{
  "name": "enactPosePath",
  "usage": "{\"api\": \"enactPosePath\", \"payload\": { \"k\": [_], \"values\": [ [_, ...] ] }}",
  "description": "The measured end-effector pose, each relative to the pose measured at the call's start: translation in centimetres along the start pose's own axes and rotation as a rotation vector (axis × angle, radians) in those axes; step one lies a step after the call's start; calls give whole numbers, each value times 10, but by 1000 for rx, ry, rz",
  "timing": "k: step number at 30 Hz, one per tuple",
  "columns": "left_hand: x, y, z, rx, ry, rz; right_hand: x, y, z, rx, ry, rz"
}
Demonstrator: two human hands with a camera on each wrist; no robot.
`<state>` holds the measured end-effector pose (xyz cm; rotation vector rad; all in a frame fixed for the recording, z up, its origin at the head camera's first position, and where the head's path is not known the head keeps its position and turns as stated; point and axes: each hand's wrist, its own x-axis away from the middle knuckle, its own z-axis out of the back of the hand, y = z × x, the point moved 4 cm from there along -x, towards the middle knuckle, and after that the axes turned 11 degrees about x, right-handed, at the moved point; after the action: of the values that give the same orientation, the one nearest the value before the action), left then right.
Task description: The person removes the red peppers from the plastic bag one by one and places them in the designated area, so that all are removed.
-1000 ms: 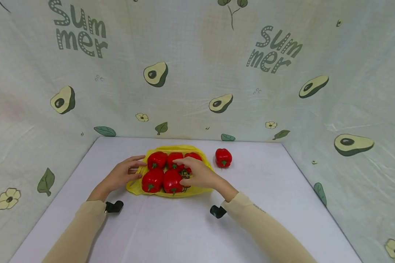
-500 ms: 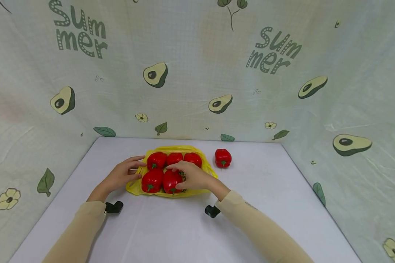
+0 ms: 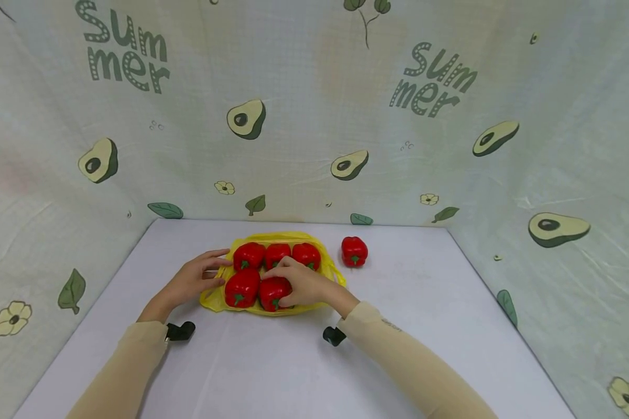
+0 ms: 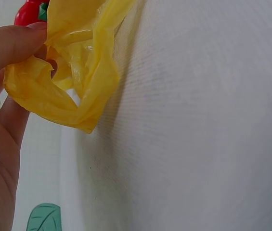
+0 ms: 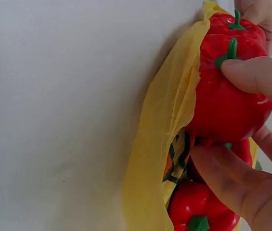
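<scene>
Several red bell peppers with green stems lie in two rows on a flat yellow plastic bag (image 3: pixel 217 299). My right hand (image 3: pixel 305 283) grips the front-row bell pepper (image 3: pixel 272 293), its thumb near the stem and its fingers round the far side, as the right wrist view shows. Left of it sits another front-row bell pepper (image 3: pixel 243 288). My left hand (image 3: pixel 194 274) rests at the bag's left end, fingers apart. In the left wrist view the thumb (image 4: pixel 15 43) overlaps a loose yellow loop of the bag (image 4: pixel 85 72).
A lone bell pepper (image 3: pixel 354 251) stands on the white table (image 3: pixel 272 366), right of the bag. More bell peppers (image 3: pixel 249 256) line the bag's back row. A printed curtain (image 3: pixel 293 75) rises behind the table and along both sides.
My right hand has moved left and down onto the front-row bell pepper and has taken hold of it, uncovering the back-row bell peppers. The left hand stays in place.
</scene>
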<state>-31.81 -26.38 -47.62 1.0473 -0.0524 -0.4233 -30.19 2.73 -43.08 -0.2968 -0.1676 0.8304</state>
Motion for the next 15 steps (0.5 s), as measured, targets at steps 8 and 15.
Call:
{"api": "enactPosePath", "payload": {
  "k": [8, 15],
  "values": [
    [-1, -1, -1, -19, 10, -1, 0, 0, 0, -2, 8, -21],
    [-1, -1, -1, -28, 11, -17, 0, 2, 1, -3, 11, -11]
  ]
}}
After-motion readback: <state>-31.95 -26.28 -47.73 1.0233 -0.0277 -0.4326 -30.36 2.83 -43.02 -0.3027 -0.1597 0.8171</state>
